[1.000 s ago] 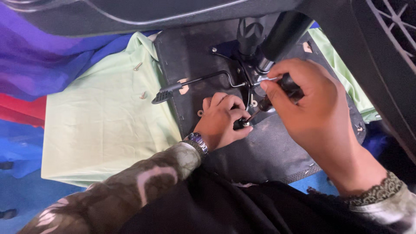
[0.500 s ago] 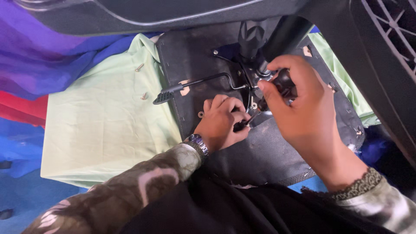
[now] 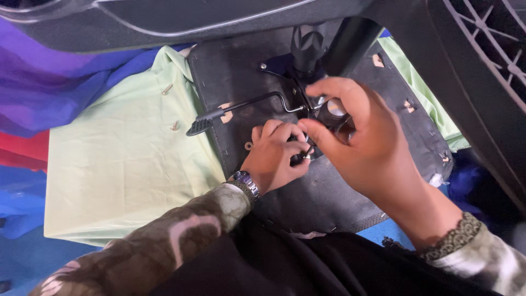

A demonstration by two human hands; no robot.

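The upturned black chair seat base (image 3: pixel 339 197) lay under both hands, its fabric underside facing up so the metal mechanism (image 3: pixel 298 82) was reachable. Beyond the left hand spread a pale green cloth (image 3: pixel 120 164) — apparently laid down to keep small parts findable, since two screws (image 3: pixel 167 89) rested on it, well apart from the hands. A black lever (image 3: pixel 241 108) with a flat paddle end stuck out from the mechanism, just past the left hand's knuckles. The left hand (image 3: pixel 276 156), a watch (image 3: pixel 245 180) at its wrist, was clenched around a small dark tool or fastener (image 3: pixel 303 157) pressed against the base — which one I could not tell. The right hand (image 3: pixel 364 148) curled over the mechanism; whether it gripped anything stayed hidden.
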